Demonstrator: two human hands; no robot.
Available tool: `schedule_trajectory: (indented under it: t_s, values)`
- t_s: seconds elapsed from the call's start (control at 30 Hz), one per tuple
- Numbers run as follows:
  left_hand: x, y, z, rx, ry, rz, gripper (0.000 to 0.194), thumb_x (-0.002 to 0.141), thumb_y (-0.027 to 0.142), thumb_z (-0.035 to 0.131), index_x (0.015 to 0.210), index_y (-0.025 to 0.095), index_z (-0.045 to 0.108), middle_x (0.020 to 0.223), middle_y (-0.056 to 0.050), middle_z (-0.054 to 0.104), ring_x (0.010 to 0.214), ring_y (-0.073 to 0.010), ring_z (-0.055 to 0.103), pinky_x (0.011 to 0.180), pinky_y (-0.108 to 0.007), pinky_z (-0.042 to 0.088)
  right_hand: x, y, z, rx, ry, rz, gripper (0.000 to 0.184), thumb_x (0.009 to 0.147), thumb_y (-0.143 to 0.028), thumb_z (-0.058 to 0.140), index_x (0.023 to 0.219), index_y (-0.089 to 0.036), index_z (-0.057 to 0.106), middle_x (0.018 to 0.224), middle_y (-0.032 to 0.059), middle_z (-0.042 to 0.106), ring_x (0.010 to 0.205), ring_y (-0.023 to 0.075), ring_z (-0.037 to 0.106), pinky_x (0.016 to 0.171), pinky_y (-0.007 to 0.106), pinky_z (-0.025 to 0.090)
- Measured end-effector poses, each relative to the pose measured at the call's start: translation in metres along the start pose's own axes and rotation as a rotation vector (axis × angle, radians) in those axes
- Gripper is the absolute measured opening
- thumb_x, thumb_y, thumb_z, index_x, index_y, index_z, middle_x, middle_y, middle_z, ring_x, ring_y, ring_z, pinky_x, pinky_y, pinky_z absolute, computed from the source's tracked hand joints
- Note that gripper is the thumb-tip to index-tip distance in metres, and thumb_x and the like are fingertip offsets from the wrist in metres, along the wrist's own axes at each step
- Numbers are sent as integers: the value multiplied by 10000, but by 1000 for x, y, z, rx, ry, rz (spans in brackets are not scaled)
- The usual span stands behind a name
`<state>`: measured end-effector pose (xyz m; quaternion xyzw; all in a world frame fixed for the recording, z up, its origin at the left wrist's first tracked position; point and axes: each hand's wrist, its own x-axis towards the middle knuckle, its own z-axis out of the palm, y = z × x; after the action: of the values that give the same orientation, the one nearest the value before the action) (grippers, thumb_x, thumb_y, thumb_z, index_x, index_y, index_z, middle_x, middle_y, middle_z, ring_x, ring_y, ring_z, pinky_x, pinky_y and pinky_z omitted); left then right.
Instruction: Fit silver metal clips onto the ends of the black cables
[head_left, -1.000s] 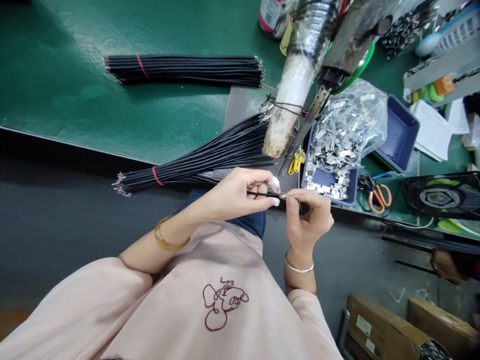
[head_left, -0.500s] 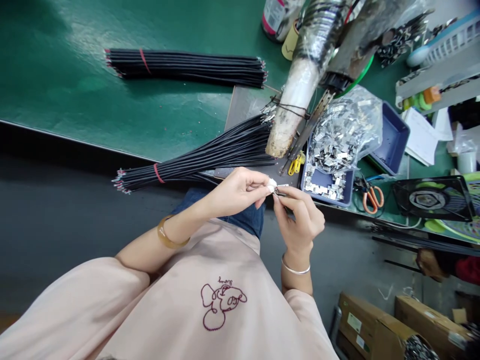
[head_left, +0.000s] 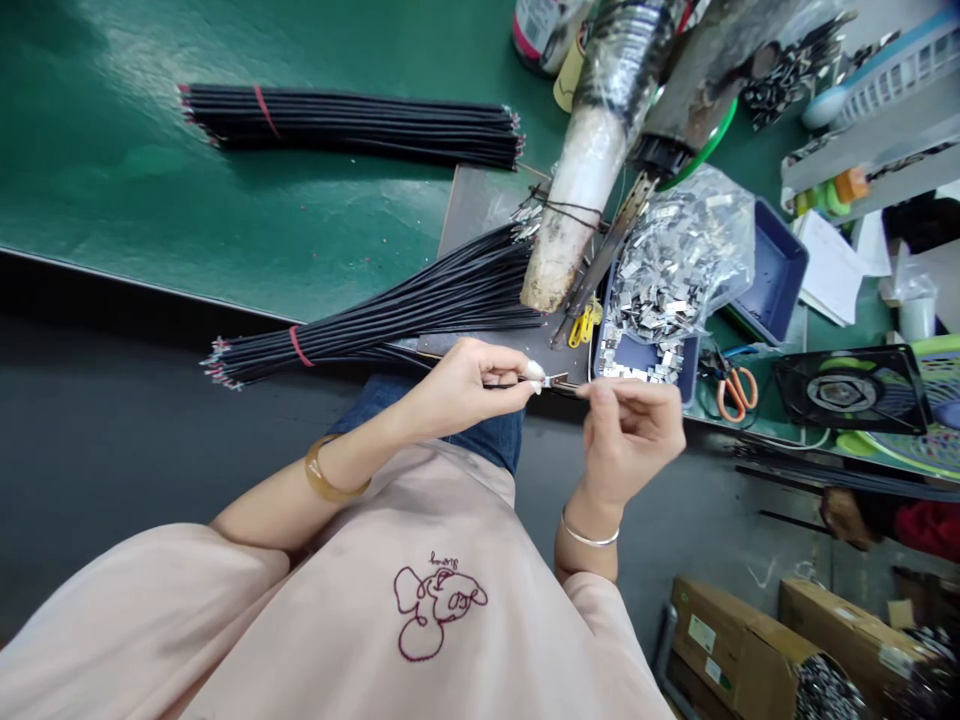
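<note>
My left hand (head_left: 480,380) is closed in a pinch on the end of a black cable, most of it hidden by the fingers. A small metal connector (head_left: 556,381) juts out past the fingertips. My right hand (head_left: 634,430) pinches a thin, stick-like piece (head_left: 576,388) that reaches to the connector; its kind is too small to tell. Behind my hands a fanned bundle of black cables (head_left: 405,310), tied with a red band, lies along the bench edge. Loose metal connectors (head_left: 626,352) lie in a blue tray (head_left: 688,375) beyond my right hand.
A taped pipe (head_left: 562,220) slants down over the bench. Another cable bundle (head_left: 360,125) lies on the green bench top (head_left: 225,210). On the right are a bag of connectors (head_left: 682,230), orange-handled scissors (head_left: 736,395), a fan (head_left: 851,390) and cardboard boxes (head_left: 720,640) below.
My right hand has drawn away to the right from my left fingertips, with the thin piece now showing between them. The metal connector is more exposed. The whole view has shifted slightly.
</note>
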<state>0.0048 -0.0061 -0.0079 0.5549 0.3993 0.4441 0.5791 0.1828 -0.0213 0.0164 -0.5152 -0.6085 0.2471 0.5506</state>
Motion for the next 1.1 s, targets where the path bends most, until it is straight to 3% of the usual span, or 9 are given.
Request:
schedule_trajectory:
  t_s: [0.1, 0.2, 0.3, 0.37, 0.43, 0.53, 0.8, 1.1]
  values:
    - [3, 1, 2, -55, 68, -26, 140, 806, 208, 629, 728, 104, 682, 535, 60, 336, 507, -54, 272, 476, -216, 211, -1, -7, -5, 96, 103, -58, 82, 903, -286, 688, 945, -249, 627, 564, -95, 536, 382, 68, 474, 368, 217, 354]
    - [6, 4, 3, -73, 67, -33, 155, 809, 198, 617, 679, 119, 645, 521, 65, 310, 497, -49, 245, 467, -216, 179, -3, -9, -7, 90, 18, 10, 163, 939, -258, 632, 1098, -259, 595, 647, -82, 668, 351, 65, 492, 357, 216, 388]
    - [9, 5, 4, -76, 64, -44, 169, 817, 192, 599, 662, 126, 618, 517, 67, 304, 493, -48, 242, 466, -215, 172, -5, -2, -4, -105, 3, -6, 103, 949, -220, 622, 1049, -241, 610, 888, -16, 784, 588, 117, 725, 531, 253, 587]
    - [10, 5, 4, -68, 69, -51, 168, 816, 183, 592, 658, 130, 599, 525, 67, 304, 498, -49, 245, 469, -212, 178, -6, 6, 1, -195, -8, -85, 64, 927, -218, 659, 978, -235, 626, 955, 3, 792, 805, 164, 785, 685, 301, 653]
    - [12, 4, 5, -67, 80, -49, 161, 822, 179, 583, 667, 137, 581, 542, 66, 311, 506, -50, 252, 476, -208, 192, -6, 14, 8, -227, -54, -161, 63, 914, -213, 673, 950, -239, 629, 1034, 21, 790, 915, 181, 784, 736, 319, 664]
    - [15, 2, 7, -66, 113, -44, 141, 842, 184, 562, 706, 148, 560, 584, 58, 345, 526, -56, 289, 501, -206, 233, -4, 22, 16, -224, -81, -214, 73, 911, -181, 660, 904, -238, 614, 1101, 35, 783, 917, 175, 783, 741, 313, 663]
    - [18, 6, 9, -75, 173, -64, 128, 853, 194, 558, 729, 162, 551, 583, 47, 398, 530, -70, 340, 526, -211, 285, 1, 21, 23, -128, -69, -143, 111, 897, -147, 657, 848, -227, 596, 1127, 36, 779, 896, 165, 785, 743, 287, 663]
    - [17, 9, 8, -78, 156, -105, 105, 845, 202, 572, 748, 164, 565, 595, 44, 424, 537, -72, 355, 535, -217, 274, -1, 15, 17, -118, -134, -118, 128, 872, -125, 664, 820, -221, 596, 1205, 59, 755, 938, 192, 784, 819, 349, 674]
